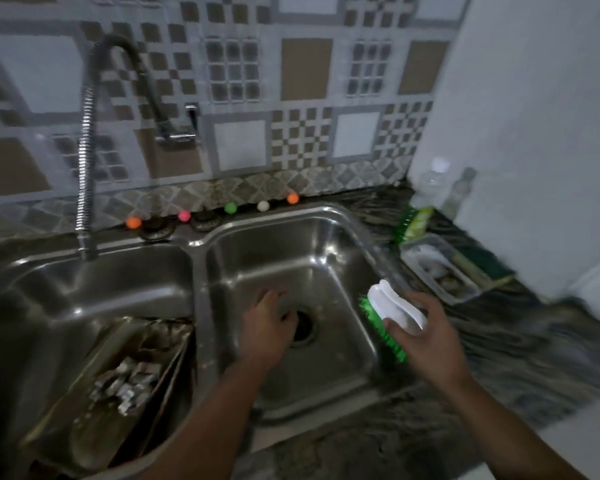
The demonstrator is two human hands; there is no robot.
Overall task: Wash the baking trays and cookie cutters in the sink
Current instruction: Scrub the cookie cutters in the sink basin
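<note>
Dirty baking trays (84,403) lean in the left basin of a steel double sink (198,244), with a heap of metal cookie cutters (125,386) lying on them. My right hand (426,337) grips a white scrubbing brush (395,310) with green bristles over the right rim of the right basin. My left hand (267,327) hovers with loose, spread fingers over the right basin, just left of the drain (303,329). That basin holds nothing else.
A spring-neck tap (85,150) rises behind the left basin. Small coloured balls (230,207) line the back ledge. On the dark counter at the right stand a grey tub (444,268), a green and yellow sponge (414,223) and two clear bottles (433,181) by a white wall.
</note>
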